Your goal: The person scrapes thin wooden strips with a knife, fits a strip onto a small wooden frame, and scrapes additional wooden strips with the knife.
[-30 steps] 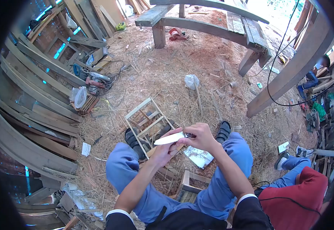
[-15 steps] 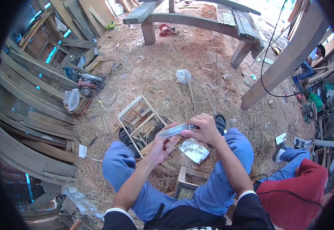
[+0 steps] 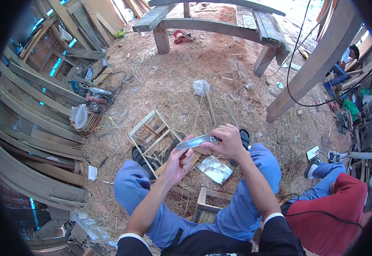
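A silver-bladed knife lies across both hands, above the gap between my knees. My right hand is closed around its dark handle end at the right. My left hand holds the blade near its left end, thumb above and fingers curled beneath. Below and left of the hands, a light wooden frame with crossbars leans near my sandalled foot. A white sheet sprinkled with shavings lies on the ground under the hands.
A wooden bench stands ahead, and a slanted post rises at right. Planks and power tools line the left. A person in red sits close on my right; another person is farther off. Shavings cover the ground.
The blade has turned slightly, so its face looks shinier and its outline clearer. Both hands keep their hold in nearly the same place. The whole view has shifted a little.
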A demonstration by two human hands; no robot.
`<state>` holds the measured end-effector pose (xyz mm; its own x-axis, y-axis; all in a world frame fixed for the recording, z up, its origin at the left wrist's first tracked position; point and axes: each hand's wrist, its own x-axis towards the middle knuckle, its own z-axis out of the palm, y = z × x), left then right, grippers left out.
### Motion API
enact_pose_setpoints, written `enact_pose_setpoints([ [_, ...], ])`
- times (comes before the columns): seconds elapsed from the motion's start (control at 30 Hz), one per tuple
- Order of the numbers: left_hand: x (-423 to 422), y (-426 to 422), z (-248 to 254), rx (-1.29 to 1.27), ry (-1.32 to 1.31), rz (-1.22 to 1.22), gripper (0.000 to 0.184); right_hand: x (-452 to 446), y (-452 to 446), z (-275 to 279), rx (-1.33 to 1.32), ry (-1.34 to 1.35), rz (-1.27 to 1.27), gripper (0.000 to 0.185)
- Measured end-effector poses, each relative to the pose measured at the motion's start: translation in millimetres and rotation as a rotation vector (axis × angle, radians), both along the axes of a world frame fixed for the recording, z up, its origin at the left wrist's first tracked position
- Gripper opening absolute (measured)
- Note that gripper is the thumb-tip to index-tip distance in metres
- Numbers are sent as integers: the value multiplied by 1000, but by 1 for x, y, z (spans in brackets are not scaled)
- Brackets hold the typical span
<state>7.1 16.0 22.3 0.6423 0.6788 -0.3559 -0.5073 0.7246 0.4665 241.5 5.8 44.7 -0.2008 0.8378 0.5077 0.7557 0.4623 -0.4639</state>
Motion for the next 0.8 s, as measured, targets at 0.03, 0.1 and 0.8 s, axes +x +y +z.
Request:
enact_pose_setpoints([
  [0.03,-3,0,-2,-16,-28,11,44,-2,1,-1,15,16,-6,41],
  [0.1,-11,-1,-2,-31,-3,46,43,-6,5,-1,51,47,-13,40],
  [0.8,-32,-11,-5,42,170,-29,45,-23,5,-11,36,12,12,35],
])
